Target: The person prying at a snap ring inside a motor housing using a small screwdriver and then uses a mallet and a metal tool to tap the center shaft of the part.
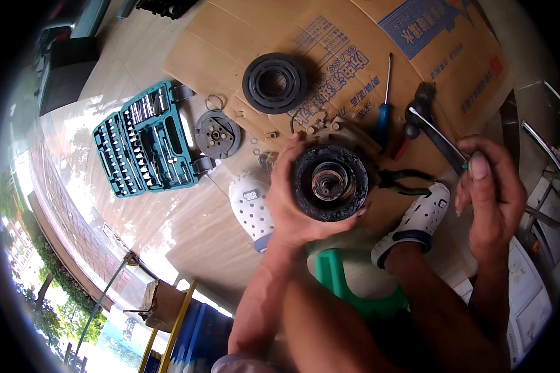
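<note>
My left hand point(286, 211) wraps round a metal cylindrical part point(311, 158) with a grimy black rim and rusty stepped centre, held upright above the cardboard. My right hand point(488, 193) grips a slim metal tool point(437, 134) with a little green showing at the fingers; its shaft points up and left. Beneath that shaft lie a black-headed hammer point(424, 93) and a blue-handled screwdriver point(381, 124). Green-and-black pliers point(404, 186) rest right of the part. A black pulley ring point(274, 82), a round plate point(218, 135) and small bolts point(270, 135) lie beyond my left hand.
An open teal socket case point(109, 155) lies left on tiled floor point(74, 93). Cardboard point(454, 74) spans the back. My feet in white clogs point(249, 208) flank a green stool point(330, 273). Blue crates point(196, 336) and a box point(165, 304) stand lower left, white panels point(535, 298) right.
</note>
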{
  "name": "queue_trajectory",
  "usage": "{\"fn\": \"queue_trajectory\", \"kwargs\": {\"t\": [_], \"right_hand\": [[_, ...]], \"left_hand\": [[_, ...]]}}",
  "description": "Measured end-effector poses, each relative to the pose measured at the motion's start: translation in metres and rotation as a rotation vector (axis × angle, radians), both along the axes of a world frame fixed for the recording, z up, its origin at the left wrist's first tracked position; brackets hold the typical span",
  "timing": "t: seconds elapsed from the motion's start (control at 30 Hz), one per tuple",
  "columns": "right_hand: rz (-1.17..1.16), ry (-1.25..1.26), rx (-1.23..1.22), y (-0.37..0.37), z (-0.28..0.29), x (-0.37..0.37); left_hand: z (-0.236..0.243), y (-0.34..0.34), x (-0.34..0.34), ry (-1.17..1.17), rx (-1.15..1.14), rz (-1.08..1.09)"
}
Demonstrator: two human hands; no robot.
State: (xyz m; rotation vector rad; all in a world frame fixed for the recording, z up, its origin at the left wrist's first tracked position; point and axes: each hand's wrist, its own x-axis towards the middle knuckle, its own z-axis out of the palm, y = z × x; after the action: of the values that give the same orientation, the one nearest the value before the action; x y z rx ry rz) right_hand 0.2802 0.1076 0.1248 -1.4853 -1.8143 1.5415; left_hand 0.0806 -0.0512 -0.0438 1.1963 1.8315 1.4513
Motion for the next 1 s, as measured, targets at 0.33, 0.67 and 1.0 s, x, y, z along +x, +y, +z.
{"fn": "queue_trajectory", "kwargs": {"t": [0.33,0.67,1.0], "right_hand": [[0.534,-0.788,0.587,-0.034,-0.155,0.097],[0.505,-0.800,0.562,0.000,-0.159,0.010],[0.702,-1.113,0.376,0.024,-0.154,-0.053]], "left_hand": [[0.001,0.008,0.003,-0.052,0.030,-0.012],[0.003,0.005,0.007,-0.010,-0.026,0.000],[0.003,0.000,0.002,0.036,-0.051,-0.069]]}}
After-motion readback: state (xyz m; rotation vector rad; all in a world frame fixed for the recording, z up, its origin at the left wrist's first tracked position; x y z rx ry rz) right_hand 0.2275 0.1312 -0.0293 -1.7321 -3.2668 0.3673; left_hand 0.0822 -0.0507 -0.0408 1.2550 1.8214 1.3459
